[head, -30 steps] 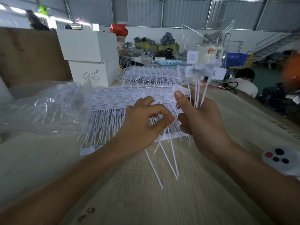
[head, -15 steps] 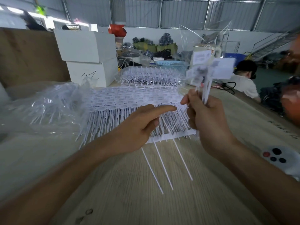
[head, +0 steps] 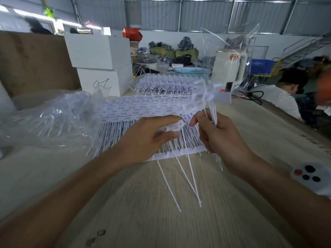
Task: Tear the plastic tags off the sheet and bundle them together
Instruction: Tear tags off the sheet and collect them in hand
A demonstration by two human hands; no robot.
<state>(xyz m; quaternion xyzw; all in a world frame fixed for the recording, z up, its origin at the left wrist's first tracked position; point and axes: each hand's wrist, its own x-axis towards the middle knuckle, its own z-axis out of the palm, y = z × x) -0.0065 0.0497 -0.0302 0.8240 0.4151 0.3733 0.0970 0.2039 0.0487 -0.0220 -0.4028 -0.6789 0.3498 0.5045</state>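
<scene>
wooden table, pale grain running away from the viewer. on it, far left, a crumpled clear plastic bag with more white tags showing through; its edge overlaps the left end of the sheet. behind that, two stacked white boxes, a second pile of tags, a light blue basket. a seated person at the far right edge of the table. small white device with dark and red buttons near the right forearm.

sheet lies flat at mid-table, long axis left to right; label heads at the far side, thin stems pointing toward the viewer, joined by a strip along the near edge. three loose stems stick out past that strip, angled toward the viewer and slightly right.

left hand over the sheet's right part, hiding the tags beneath; fingers and thumb pinch one tag head.

right hand just beside it, raised, fingers curled round a bundle of torn tags; bundle near upright, heads up and fanned, stem tips poking out below the palm.
</scene>
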